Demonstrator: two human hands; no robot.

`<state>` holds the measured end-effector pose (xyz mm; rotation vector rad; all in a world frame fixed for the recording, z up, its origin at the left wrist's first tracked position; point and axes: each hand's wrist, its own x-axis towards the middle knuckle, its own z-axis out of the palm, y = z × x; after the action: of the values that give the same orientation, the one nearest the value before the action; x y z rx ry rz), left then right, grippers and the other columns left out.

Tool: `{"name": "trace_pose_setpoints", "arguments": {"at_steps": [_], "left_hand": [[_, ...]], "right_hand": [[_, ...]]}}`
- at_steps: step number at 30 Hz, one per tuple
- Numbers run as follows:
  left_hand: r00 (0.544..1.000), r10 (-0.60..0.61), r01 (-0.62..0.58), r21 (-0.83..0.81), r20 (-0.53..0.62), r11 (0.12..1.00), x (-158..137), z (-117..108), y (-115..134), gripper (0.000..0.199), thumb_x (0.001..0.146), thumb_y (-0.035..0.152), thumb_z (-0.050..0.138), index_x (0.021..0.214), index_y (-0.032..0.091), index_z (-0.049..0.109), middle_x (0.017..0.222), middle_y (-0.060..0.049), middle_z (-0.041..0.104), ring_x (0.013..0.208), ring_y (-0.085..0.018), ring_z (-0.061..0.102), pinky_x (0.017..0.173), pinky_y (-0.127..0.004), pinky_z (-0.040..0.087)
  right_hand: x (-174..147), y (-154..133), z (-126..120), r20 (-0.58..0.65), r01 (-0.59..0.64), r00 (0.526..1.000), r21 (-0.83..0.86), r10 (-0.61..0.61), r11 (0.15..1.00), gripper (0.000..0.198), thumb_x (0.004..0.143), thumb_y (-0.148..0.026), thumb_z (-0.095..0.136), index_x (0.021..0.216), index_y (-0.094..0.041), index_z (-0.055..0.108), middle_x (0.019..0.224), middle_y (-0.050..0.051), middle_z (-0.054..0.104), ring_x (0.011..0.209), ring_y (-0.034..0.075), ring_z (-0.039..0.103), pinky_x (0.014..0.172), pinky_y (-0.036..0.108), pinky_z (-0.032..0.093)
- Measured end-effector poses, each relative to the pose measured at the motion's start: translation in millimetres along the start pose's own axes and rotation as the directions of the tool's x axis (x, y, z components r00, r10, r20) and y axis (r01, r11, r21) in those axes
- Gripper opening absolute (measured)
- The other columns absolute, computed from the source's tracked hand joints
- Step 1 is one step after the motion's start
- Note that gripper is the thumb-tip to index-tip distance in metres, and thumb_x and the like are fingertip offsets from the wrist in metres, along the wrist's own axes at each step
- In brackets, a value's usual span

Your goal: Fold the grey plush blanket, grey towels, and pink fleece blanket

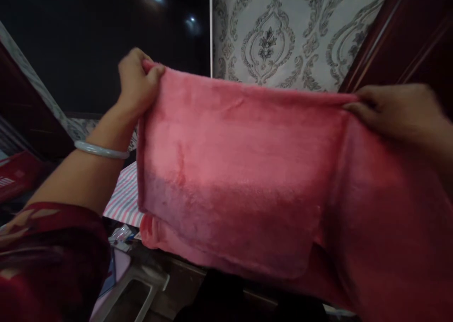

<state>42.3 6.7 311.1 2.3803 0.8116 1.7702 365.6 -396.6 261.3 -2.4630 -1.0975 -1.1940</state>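
A pink plush blanket [233,161] hangs stretched between my two hands, its top edge running nearly level across the view. My left hand [138,79] pinches the upper left corner, thumb in front. At the right, my right hand [392,107] grips the same top edge, with thumb and fingers closed on the fabric. More of the blanket drapes below and to the right of that hand. Its lower folds rest over a dark surface, and part of them is in shadow.
A striped cloth [123,197] lies behind the blanket at the left. A pale plastic frame-like object [152,284] and a clear wrapper [121,234] are low at the left. A dark television screen [106,38] and patterned wallpaper [269,34] stand behind. A red bag [17,175] sits far left.
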Motion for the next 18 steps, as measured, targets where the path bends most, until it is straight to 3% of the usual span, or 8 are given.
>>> {"name": "trace_pose_setpoints", "arguments": {"at_steps": [4,10,14,18], "left_hand": [[0.977,-0.124,0.116,0.057,0.173,0.992,-20,71,-48,0.013,0.087,0.023,0.065,0.094,0.012,0.064,0.091,-0.007,0.069,0.089,-0.019,0.063,0.086,-0.032,0.047],[0.851,-0.370,0.347,0.130,0.373,0.929,-70,174,-116,0.009,0.085,0.024,0.063,0.092,0.018,0.062,0.094,-0.011,0.069,0.098,-0.027,0.062,0.088,-0.035,0.046],[0.722,-0.513,0.513,0.138,0.464,0.847,-100,214,-139,0.010,0.084,0.023,0.062,0.091,0.016,0.061,0.102,-0.014,0.069,0.107,-0.029,0.062,0.093,-0.037,0.045],[0.601,-0.584,0.622,0.140,0.546,0.770,-124,230,-159,0.014,0.078,0.027,0.067,0.084,0.016,0.063,0.096,-0.013,0.072,0.102,-0.030,0.065,0.088,-0.036,0.048]], "right_hand": [[4,-42,77,0.270,0.046,0.962,0.007,-0.046,0.999,0.021,0.098,-0.035,0.063,0.097,-0.014,0.069,0.093,0.012,0.073,0.080,0.020,0.061,0.066,0.031,0.033],[-1,-81,189,0.522,0.037,0.851,0.060,-0.063,0.998,0.028,0.103,-0.036,0.050,0.101,-0.015,0.069,0.103,0.016,0.073,0.092,0.028,0.066,0.070,0.032,0.038],[-9,-96,237,0.591,0.039,0.804,0.057,-0.065,0.998,0.033,0.103,-0.036,0.047,0.107,-0.013,0.071,0.106,0.019,0.073,0.097,0.031,0.068,0.074,0.035,0.044],[-17,-94,273,0.647,0.020,0.761,0.052,-0.049,0.998,0.035,0.101,-0.035,0.046,0.115,-0.015,0.071,0.111,0.018,0.073,0.103,0.031,0.068,0.080,0.036,0.048]]}}
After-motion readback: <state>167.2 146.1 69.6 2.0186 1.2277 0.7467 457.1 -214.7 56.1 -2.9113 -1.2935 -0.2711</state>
